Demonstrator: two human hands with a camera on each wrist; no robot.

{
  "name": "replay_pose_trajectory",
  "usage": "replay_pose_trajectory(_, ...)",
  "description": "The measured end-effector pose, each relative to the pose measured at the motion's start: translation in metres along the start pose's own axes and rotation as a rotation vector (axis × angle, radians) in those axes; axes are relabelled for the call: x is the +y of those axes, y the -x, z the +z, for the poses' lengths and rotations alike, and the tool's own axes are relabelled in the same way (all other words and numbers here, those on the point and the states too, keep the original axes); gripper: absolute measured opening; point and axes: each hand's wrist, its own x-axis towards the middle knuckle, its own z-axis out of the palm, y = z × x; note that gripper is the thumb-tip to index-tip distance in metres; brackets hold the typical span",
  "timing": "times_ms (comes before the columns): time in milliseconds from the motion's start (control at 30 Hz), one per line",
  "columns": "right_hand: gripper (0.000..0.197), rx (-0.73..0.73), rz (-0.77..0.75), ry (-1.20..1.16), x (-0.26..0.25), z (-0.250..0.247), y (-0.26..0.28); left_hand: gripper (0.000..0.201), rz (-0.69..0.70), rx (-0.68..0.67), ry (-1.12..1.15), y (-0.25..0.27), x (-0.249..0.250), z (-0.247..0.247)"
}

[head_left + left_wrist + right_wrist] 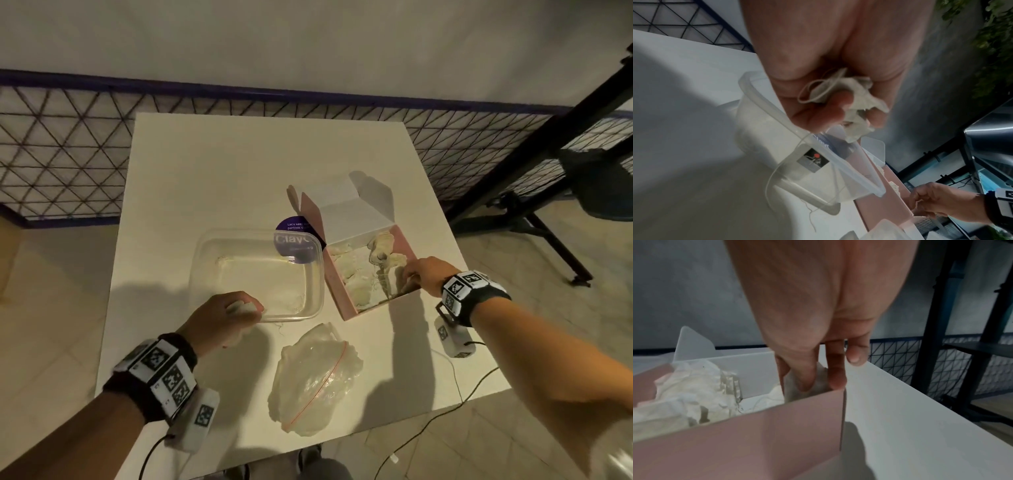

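Note:
My left hand [239,310] grips a crumpled white tea bag [857,100] with looped string, just above the near-left rim of a clear plastic container [318,270]. Its paper tag [813,160] dangles on the string against the container [774,113] wall. An open pink box [334,287] to the right holds several white tea bags [356,274]. My right hand [416,274] reaches into the box's near-right corner. There thumb and fingers [836,378] pinch a tea bag [821,376] just inside the pink box [756,443] wall.
A crumpled clear zip bag [315,377] with a red seal lies near the white table's [222,171] front edge. A purple round lid [291,226] sits behind the container. Black stand legs [548,137] and a wire fence stand beyond the table; a cable [455,377] trails at right.

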Motion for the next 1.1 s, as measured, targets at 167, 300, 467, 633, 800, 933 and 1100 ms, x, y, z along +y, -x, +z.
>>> replay_pose_trajectory(167, 0.022, -0.039, 0.034, 0.152, -0.014, -0.001, -0.007, 0.001, -0.018, -0.012, 0.094, 0.0, 0.004, -0.001)
replay_pose_trajectory(300, 0.025, 0.013, 0.04, 0.102, -0.018, -0.003, -0.005, 0.027, -0.002, 0.004, 0.124, -0.002, 0.01, -0.005)
replay_pose_trajectory(467, 0.041, 0.384, -0.116, -0.016, -0.057, -0.006, 0.018, 0.044, 0.001, -0.004, 0.178, 0.003, 0.023, -0.004)
replay_pose_trajectory(633, 0.032, 0.139, -0.405, -0.652, -0.162, 0.0, 0.078, 0.036, 0.012, -0.003, 0.232, 0.01, 0.034, 0.005)
replay_pose_trajectory(800, 0.03, -0.105, -0.44, -0.998, -0.213, 0.022, 0.099, 0.034, 0.015, -0.076, 0.398, 0.021, 0.038, 0.01)
replay_pose_trajectory(933, 0.024, -0.097, -0.376, -1.216, -0.217, 0.026, 0.105, 0.034, 0.042, -0.098, 0.398, 0.031, 0.035, 0.009)
replay_pose_trajectory(1100, 0.037, -0.005, -0.315, -1.322, -0.208, 0.024, 0.11, 0.026, 0.05, -0.071, 0.461, 0.035, 0.031, 0.011)
